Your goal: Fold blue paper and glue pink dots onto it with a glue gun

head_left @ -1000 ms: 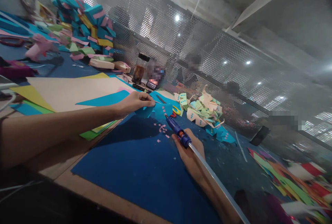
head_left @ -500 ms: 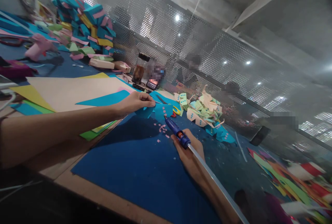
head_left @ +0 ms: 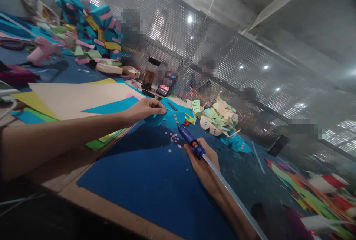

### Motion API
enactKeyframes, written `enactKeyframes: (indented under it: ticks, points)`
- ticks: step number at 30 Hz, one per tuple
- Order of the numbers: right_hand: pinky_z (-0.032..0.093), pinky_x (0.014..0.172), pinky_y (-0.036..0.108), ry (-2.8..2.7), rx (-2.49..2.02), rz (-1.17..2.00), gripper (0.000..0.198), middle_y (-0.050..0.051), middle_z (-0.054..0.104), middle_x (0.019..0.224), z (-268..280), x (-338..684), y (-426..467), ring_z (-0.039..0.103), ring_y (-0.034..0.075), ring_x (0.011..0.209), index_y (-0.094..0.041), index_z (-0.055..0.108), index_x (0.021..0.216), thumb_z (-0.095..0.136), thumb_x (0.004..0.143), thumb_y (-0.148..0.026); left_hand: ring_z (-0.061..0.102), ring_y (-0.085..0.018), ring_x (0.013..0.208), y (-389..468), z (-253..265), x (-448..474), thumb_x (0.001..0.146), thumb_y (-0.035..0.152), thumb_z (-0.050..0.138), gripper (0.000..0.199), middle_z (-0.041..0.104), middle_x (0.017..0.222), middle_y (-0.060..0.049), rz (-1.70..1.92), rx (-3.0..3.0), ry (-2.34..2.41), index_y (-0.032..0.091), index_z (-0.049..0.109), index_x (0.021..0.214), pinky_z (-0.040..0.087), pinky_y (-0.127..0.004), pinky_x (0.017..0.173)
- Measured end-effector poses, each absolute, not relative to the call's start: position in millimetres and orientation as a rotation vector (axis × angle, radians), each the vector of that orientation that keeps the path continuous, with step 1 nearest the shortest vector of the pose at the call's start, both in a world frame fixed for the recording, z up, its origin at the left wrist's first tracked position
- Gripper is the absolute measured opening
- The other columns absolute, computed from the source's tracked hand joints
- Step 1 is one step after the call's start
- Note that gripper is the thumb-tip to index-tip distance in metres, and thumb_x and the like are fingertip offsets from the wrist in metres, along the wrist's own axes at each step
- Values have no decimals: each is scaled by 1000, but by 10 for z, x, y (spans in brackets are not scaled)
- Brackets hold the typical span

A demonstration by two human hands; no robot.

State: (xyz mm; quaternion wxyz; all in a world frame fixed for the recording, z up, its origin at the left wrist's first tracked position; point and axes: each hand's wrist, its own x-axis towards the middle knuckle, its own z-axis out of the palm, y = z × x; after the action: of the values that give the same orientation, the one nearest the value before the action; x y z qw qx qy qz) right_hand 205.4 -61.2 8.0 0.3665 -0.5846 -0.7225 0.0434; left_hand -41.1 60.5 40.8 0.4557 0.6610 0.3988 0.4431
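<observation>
Between its pinched fingers my left hand (head_left: 147,108) holds a blue paper cutout (head_left: 169,120) above the table. Small pink squares form a row on that cutout. My right hand (head_left: 204,160) is wrapped round a dark blue glue gun (head_left: 190,140), with a long clear glue stick (head_left: 222,184) running out of its back. The gun's nozzle is at the lower edge of the cutout, by the pink squares; whether it touches I cannot tell. Several loose pink paper squares (head_left: 174,138) lie on the blue table cover below. Scissors (head_left: 189,118) with yellow and red handles rest just behind the cutout.
A heap of green, cream and blue cutouts (head_left: 219,117) lies right of the scissors. Large paper sheets (head_left: 83,97) spread at left, with stacked folded paper pieces (head_left: 91,28) behind. A jar (head_left: 149,73) and a phone (head_left: 163,90) stand near the perforated metal screen (head_left: 172,36).
Almost nothing differs. The glue gun has shifted very slightly against the cutout, while my left hand keeps its hold in the same place.
</observation>
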Motion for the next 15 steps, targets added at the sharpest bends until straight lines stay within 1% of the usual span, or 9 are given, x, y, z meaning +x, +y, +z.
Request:
enactKeyframes:
  ticks: [4, 10, 15]
  points:
    - [35, 53, 22, -1839, -1504, 104, 30, -5, 56, 65, 48, 2079, -593, 50, 13, 55, -23, 57, 83, 58, 90, -52, 58, -14, 68, 621, 402, -415, 68, 43, 76, 29, 67, 73, -2, 1093, 1631, 979, 16, 72, 77, 41, -24, 58]
    - [34, 52, 23, -1855, -1513, 68, 30, -4, 56, 63, 60, 2069, -582, 50, 13, 53, -23, 55, 80, 56, 90, -51, 54, -13, 63, 613, 407, -414, 69, 42, 76, 26, 65, 69, 0, 1091, 1637, 952, 17, 72, 75, 37, -23, 55]
    - [33, 50, 24, -1837, -1520, 96, 31, -3, 57, 62, 92, 2046, -602, 51, 15, 52, -23, 53, 80, 55, 90, -53, 54, -12, 63, 588, 434, -408, 68, 39, 77, 24, 64, 67, 0, 1105, 1623, 957, 16, 71, 72, 37, -23, 56]
